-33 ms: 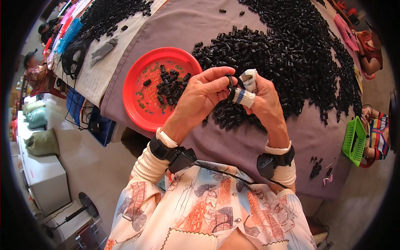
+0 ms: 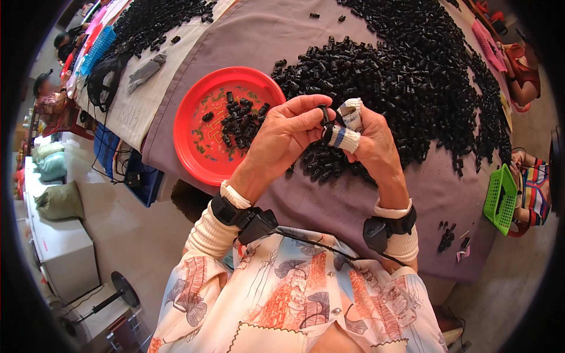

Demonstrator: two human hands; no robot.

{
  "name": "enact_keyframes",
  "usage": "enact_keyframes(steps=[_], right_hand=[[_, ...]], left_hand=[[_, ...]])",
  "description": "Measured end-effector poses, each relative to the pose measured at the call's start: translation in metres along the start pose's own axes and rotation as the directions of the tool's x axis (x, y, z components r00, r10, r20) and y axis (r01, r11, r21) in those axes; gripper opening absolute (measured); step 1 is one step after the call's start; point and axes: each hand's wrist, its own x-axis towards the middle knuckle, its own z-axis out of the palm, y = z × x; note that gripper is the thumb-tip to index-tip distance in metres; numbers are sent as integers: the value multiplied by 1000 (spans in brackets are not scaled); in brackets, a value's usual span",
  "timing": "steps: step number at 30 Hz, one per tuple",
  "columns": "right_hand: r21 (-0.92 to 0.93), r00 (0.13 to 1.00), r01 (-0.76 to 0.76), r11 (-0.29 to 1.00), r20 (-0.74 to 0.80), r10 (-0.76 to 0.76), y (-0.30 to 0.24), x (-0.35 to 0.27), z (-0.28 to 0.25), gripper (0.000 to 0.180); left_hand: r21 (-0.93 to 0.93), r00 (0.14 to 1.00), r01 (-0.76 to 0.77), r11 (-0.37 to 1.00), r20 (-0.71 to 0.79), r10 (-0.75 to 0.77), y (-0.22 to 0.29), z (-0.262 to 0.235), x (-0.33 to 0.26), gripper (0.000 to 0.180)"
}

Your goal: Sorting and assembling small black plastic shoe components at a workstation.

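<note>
Above the near edge of a large pile of small black plastic parts (image 2: 353, 76), my two hands meet in front of me. My left hand (image 2: 288, 126) pinches a small black plastic part (image 2: 325, 113) between thumb and fingertips. My right hand (image 2: 374, 135) is closed at the same part from the other side. White cloth finger covers (image 2: 344, 139) with blue marks wrap its thumb and forefinger. The fingers partly hide the part, so its exact shape cannot be made out. Left of my hands, a red round tray (image 2: 188, 135) holds several similar black parts.
A purple-grey cloth (image 2: 329, 206) covers the table. A green basket (image 2: 500, 200) stands at the right edge, near another person's hands (image 2: 518, 167). A few black parts (image 2: 446, 238) lie near right. At far left are another black pile (image 2: 159, 23) and a blue basket (image 2: 99, 48).
</note>
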Motion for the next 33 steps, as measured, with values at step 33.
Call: enact_keyframes(steps=[33], right_hand=[[-219,986,67,973,164,-31,-4,1,-4,33]], left_hand=[[109,1000,1,994,26,-3,0,5,-1,22]])
